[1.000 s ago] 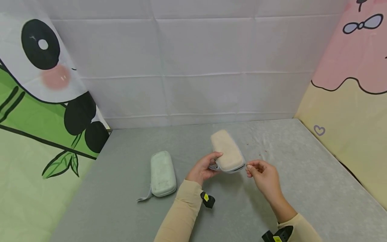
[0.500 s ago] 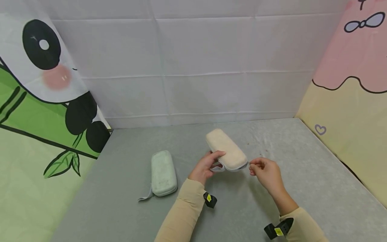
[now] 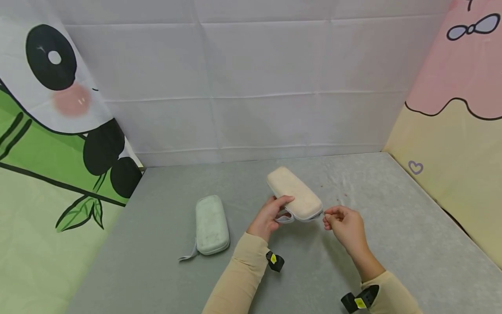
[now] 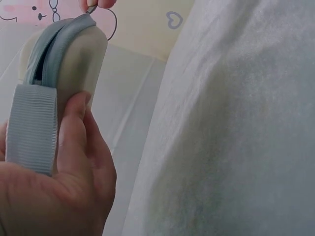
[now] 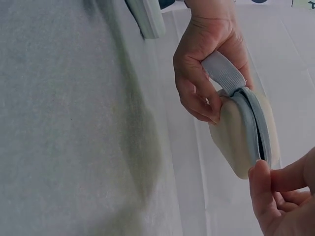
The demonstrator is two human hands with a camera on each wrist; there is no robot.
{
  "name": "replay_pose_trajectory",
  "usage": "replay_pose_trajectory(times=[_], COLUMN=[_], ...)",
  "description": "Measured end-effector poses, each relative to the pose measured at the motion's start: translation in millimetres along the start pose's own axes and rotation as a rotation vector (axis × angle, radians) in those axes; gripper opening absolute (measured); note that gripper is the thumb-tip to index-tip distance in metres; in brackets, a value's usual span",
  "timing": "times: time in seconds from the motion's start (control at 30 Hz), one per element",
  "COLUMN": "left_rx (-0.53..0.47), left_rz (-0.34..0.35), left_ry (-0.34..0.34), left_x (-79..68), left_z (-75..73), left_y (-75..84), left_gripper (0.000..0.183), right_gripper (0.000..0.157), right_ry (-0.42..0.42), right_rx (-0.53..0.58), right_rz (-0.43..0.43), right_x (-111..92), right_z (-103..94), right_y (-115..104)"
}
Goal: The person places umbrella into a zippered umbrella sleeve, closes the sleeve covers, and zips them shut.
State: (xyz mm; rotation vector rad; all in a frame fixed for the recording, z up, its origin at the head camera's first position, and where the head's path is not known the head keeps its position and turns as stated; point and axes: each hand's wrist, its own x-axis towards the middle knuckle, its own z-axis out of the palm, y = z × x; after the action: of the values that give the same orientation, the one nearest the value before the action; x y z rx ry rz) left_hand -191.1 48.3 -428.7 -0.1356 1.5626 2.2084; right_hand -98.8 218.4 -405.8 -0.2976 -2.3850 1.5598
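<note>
A cream zippered case (image 3: pixel 296 194) is held tilted above the table. My left hand (image 3: pixel 268 216) grips it near its strap end, thumb on top and fingers beneath. Beside that hand a grey ribbed strap (image 4: pixel 32 128) loops out from the case. At the case's near right corner my right hand (image 3: pixel 345 224) pinches the zipper pull between thumb and forefinger. Along the grey zipper (image 5: pixel 253 120) runs a dark gap, open from the strap end to the pinching fingers. What lies inside cannot be made out.
A pale green case (image 3: pixel 212 224) with a grey strap (image 3: pixel 189 254) lies on the grey cloth-covered table (image 3: pixel 157 279), left of my left arm. A white fabric backdrop (image 3: pixel 259 78) rises behind; printed panels stand on both sides.
The cream case has turned, its far end swinging left and its near corner shifting slightly right. Both hands moved a little right with it. My right fingers stay at the zipper corner.
</note>
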Motion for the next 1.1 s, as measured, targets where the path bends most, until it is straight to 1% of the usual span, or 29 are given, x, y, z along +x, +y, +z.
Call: replay_pose_trajectory(times=[0.2, 0.37, 0.53, 0.9, 1.1], left_rx=[-0.012, -0.013, -0.02, -0.058, -0.085], left_rz=[0.012, 0.04, 0.063, 0.057, 0.064], left_ry=[0.007, 0.011, 0.031, 0.066, 0.084], left_x=[-2.2, -4.1, -4.4, -4.0, -6.5], left_z=[-0.4, 0.1, 1.3, 1.8, 3.4], left_y=[-0.4, -0.1, -0.9, -1.4, -0.7], left_gripper=[0.045, 0.044, 0.043, 0.046, 0.046], right_gripper=[0.008, 0.006, 0.007, 0.005, 0.004], right_ry=[0.004, 0.008, 0.003, 0.01, 0.023], right_rx=[0.0, -0.005, 0.005, 0.007, 0.04], right_rz=[-0.004, -0.016, -0.011, -0.021, -0.06], right_x=[-3, -6, -8, -11, -13], right_z=[3.0, 5.9, 8.4, 11.4, 17.2], right_y=[0, 0, 0, -2, -3])
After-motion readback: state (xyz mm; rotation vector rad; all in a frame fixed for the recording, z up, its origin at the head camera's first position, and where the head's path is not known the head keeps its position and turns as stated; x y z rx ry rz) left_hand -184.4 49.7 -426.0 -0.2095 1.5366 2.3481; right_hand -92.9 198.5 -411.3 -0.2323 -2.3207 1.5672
